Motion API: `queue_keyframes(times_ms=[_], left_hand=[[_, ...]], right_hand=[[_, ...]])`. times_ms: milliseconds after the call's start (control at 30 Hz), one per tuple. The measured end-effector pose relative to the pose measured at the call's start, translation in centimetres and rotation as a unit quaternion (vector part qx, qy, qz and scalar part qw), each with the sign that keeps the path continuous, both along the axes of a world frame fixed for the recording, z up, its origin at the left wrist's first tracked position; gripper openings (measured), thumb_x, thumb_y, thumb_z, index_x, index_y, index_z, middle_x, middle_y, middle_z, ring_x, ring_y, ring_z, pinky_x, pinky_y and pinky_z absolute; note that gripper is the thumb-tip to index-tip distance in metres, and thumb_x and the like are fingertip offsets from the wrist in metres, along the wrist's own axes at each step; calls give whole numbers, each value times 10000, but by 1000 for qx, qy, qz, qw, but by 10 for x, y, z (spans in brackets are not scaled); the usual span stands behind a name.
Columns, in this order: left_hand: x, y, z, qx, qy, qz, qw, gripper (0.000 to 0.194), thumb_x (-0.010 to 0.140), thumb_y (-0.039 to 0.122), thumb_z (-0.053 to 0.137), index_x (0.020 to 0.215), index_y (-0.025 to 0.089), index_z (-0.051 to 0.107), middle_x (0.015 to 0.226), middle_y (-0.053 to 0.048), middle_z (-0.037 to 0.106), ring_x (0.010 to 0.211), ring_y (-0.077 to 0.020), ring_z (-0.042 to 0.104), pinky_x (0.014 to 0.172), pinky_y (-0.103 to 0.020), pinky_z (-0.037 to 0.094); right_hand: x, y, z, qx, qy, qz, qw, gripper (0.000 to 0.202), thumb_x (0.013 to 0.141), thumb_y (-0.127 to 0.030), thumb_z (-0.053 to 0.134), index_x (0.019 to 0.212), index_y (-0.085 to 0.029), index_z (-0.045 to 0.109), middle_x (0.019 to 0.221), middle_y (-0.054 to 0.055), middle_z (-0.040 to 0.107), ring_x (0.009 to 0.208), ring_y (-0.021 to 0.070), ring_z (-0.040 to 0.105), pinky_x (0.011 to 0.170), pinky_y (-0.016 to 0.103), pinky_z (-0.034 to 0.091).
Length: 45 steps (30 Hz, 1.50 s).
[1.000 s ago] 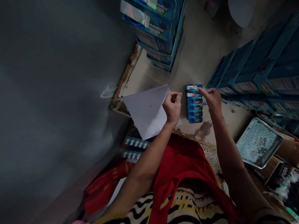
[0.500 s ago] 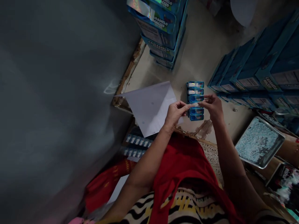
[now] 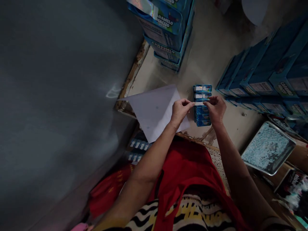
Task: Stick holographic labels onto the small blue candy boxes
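A row of small blue candy boxes lies on the worktop in front of me, and the two farthest boxes carry shiny whitish stickers. Over the third box from the far end, a narrow pale sticker strip is stretched between my hands. My left hand pinches its left end with thumb and forefinger. At the other end, my right hand pinches it with bent fingers. Whether the strip touches the box I cannot tell. Beside my left hand lies a white sheet of paper, its near corner past the worktop edge.
Stacked blue display boxes stand at the far left, and more rows of blue boxes at right. A metal tray of pale blue pieces sits at lower right. The worktop has chipped edges. A grey wall rises at left.
Both hands have moved slightly away from me, bringing the strip farther along the row to the third box. My right hand has come a little closer to the left.
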<state>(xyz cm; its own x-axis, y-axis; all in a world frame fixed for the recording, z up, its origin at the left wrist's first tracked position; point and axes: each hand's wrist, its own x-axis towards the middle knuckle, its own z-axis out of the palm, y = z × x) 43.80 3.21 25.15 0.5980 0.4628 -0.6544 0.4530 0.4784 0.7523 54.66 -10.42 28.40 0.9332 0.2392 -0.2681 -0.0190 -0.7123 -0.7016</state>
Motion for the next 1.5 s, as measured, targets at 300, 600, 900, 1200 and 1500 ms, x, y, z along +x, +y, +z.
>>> queue_keyframes(times_ms=[300,600,900,1200,1500], left_hand=[[9,-23,-12,-48,77,21,996,393,720,490,917,777,181,679,740,-16,681,667,-149,615,662,-272,493],[-38,152,20,493,181,-334,783,148,942,257,681,1061,195,743,1188,-164,724,1246,-370,606,1015,-451,470],[-108,89,0,515,142,-447,717,252,981,153,503,1070,183,737,1122,-212,711,1120,-376,621,922,-478,470],[-78,132,2,386,141,-331,849,377,774,389,898,1064,192,759,1100,-146,752,1153,-387,664,965,-391,447],[-70,149,-24,141,37,-288,946,43,682,195,816,706,222,792,649,-1,700,675,-211,645,679,-249,402]], right_hand=[[23,-23,-23,-58,4,-5,998,544,620,-546,866,886,-254,492,756,-64,531,721,172,525,698,319,421],[-15,-5,33,0,-48,13,999,409,861,-625,720,851,-247,565,751,-23,596,710,182,542,717,323,430],[-10,121,-29,-35,68,412,908,568,764,-172,781,1329,-202,724,1391,131,722,1262,293,647,1104,425,493],[-10,129,-49,-21,159,410,898,245,753,-92,717,959,-153,834,790,-3,770,763,162,654,769,264,480],[-37,130,-38,-140,-120,488,853,303,1049,-242,566,1251,-247,792,1269,133,778,1309,355,536,1136,534,356]])
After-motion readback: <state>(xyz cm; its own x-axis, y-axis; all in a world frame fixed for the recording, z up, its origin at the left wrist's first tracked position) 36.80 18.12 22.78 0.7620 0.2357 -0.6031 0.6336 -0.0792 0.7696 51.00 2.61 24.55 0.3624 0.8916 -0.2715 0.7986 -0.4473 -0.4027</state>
